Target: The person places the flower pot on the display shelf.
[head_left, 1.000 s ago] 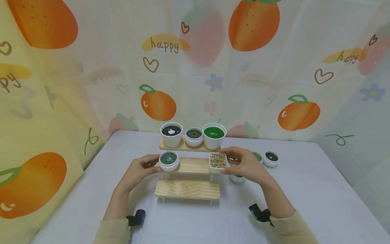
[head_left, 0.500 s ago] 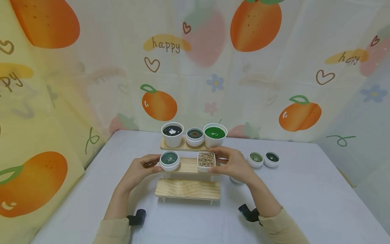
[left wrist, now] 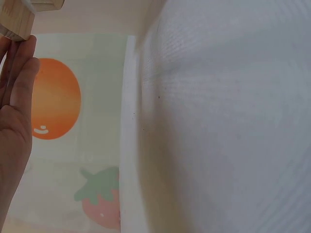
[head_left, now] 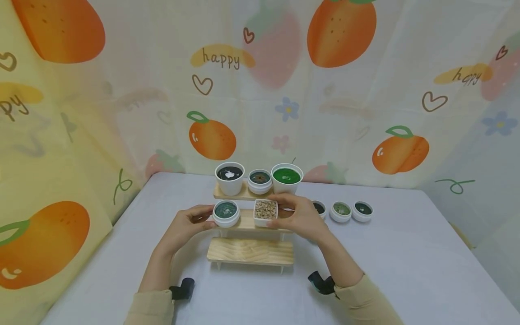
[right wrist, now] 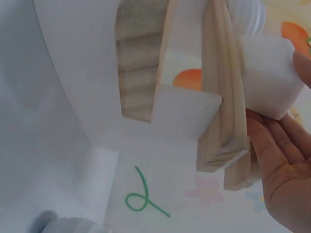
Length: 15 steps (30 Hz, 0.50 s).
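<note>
On the middle wooden shelf (head_left: 245, 220), at its left end, stands a round white pot (head_left: 226, 214) with a dark green speckled top. My left hand (head_left: 188, 225) holds this pot from the left, thumb in front and fingers behind. In the left wrist view, fingers (left wrist: 23, 73) reach up to the end of a wooden board. My right hand (head_left: 302, 216) grips a square white pot (right wrist: 267, 73) filled with beige gravel-like bits. That pot is over the same shelf, a short gap right of the round one.
Behind, on the top shelf (head_left: 221, 194), stand two taller white cups, one dark (head_left: 229, 180) and one bright green (head_left: 286, 178), with a small pot (head_left: 259, 180) between them. The lower shelf (head_left: 249, 251) is in front. Several small pots, one green (head_left: 341, 211), stand to the right.
My right hand has moved left along the middle shelf with the square pot, bringing it closer to the round pot. The left hand has stayed in place.
</note>
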Each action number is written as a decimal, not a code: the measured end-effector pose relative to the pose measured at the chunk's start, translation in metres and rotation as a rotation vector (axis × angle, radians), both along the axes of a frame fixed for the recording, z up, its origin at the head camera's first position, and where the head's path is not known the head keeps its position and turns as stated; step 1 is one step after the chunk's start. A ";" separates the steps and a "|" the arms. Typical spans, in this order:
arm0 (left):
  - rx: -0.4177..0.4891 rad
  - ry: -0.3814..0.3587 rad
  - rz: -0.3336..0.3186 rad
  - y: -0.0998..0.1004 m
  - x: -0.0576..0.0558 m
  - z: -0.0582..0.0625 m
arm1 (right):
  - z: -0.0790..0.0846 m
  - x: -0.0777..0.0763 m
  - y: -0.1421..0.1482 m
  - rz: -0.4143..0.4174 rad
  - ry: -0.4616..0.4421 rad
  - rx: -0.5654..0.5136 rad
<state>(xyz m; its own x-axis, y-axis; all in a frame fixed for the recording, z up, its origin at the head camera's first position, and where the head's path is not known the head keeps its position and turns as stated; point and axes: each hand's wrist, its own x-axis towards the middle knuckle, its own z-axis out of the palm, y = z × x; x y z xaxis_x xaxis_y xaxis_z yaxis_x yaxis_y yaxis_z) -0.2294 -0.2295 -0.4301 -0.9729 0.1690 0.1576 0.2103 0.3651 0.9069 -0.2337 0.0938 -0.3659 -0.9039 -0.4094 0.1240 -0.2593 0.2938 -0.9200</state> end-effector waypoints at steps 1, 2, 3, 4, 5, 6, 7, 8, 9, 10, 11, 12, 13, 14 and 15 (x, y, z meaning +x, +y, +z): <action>0.000 0.001 -0.001 0.000 0.000 0.000 | 0.000 0.000 -0.001 -0.005 0.001 0.001; -0.001 0.001 -0.001 0.000 0.000 0.000 | -0.001 0.001 -0.002 -0.009 0.005 0.001; 0.000 0.001 -0.001 0.001 0.000 0.000 | -0.001 0.001 -0.003 -0.012 0.010 0.001; 0.001 0.002 -0.001 0.001 0.000 0.000 | -0.002 0.001 -0.004 -0.013 0.015 -0.002; 0.002 0.002 0.002 0.001 0.000 0.000 | -0.002 0.001 -0.005 -0.014 0.014 -0.007; 0.004 0.002 0.003 0.001 0.000 0.000 | -0.003 0.001 -0.006 -0.013 0.008 -0.015; 0.005 0.003 0.000 0.001 0.000 0.000 | -0.003 0.001 -0.007 -0.014 0.002 -0.020; 0.004 0.005 -0.002 0.001 0.000 0.000 | -0.003 0.001 -0.008 -0.015 -0.003 -0.025; 0.008 0.003 -0.003 0.001 0.000 0.001 | -0.004 0.001 -0.009 -0.014 -0.007 -0.028; 0.009 0.003 -0.003 0.001 0.000 0.000 | -0.004 0.001 -0.010 -0.015 -0.013 -0.030; 0.013 0.001 -0.004 0.001 -0.001 0.000 | -0.004 0.002 -0.011 -0.017 -0.018 -0.029; 0.017 -0.002 -0.007 0.001 -0.001 0.000 | -0.004 0.002 -0.012 -0.018 -0.019 -0.029; 0.017 -0.004 -0.010 0.001 -0.001 0.000 | -0.003 0.002 -0.012 -0.019 -0.018 -0.028; 0.020 -0.007 -0.009 0.001 -0.001 0.000 | -0.003 0.002 -0.013 -0.019 -0.015 -0.026; 0.024 -0.010 -0.007 0.001 -0.001 -0.001 | -0.004 0.002 -0.014 -0.017 -0.011 -0.023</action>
<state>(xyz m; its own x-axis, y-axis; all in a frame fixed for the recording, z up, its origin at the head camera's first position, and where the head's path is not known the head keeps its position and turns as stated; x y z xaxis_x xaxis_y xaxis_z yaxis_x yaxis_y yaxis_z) -0.2305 -0.2287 -0.4307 -0.9733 0.1723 0.1516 0.2034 0.3415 0.9176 -0.2319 0.0802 -0.3698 -0.9121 -0.3909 0.1237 -0.2446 0.2767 -0.9293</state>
